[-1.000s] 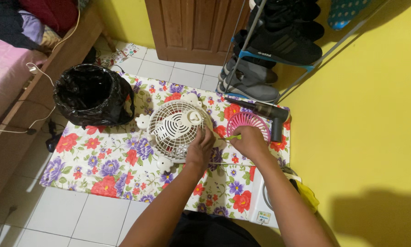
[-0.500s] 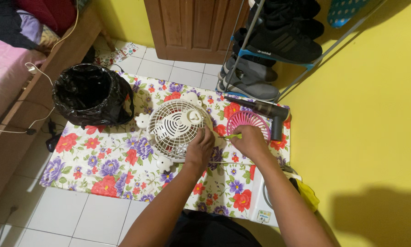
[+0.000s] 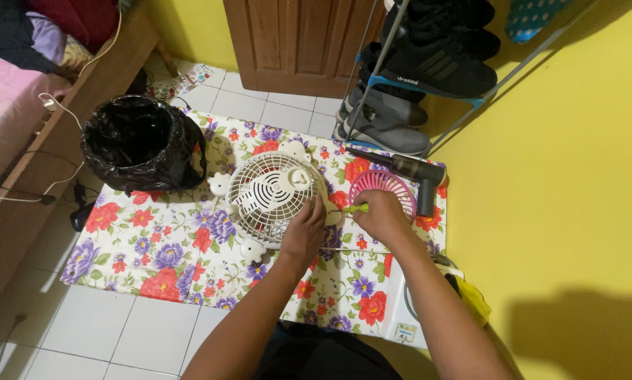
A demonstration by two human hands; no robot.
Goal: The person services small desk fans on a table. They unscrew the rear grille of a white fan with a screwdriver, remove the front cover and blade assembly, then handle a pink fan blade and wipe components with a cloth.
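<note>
Both hands work at the middle of a flowered cloth (image 3: 154,260) spread on a white tiled floor (image 3: 119,331). Left hand (image 3: 304,232): fingers curled down, pressing on the lower right rim of a cream fan guard (image 3: 270,190) that lies flat at the cloth's centre; it steadies rather than grips. Right hand (image 3: 381,213): closed round the green handle of a screwdriver (image 3: 353,208), tip pointing toward 9 o'clock at the guard's rim. From left to right: wooden bed frame (image 3: 20,183) with a white cable at 9 o'clock; black bag-lined bin (image 3: 136,144) at 10 o'clock of the fan, touching the cloth's far edge; small cream plastic parts (image 3: 219,184) just beside the guard on its left and below; pink round grille (image 3: 385,188) at 3 o'clock of the fan, partly under the right hand; dark handheld blower (image 3: 411,171) beyond it at 2 o'clock; shoe rack (image 3: 428,70) with dark shoes at 1 o'clock against a yellow wall (image 3: 576,211). Handling judgement: the guard looks light, thin-ribbed plastic, fairly stiff yet apt to crack at the ribs; best held by the outer rim or hub, not the spokes.
</note>
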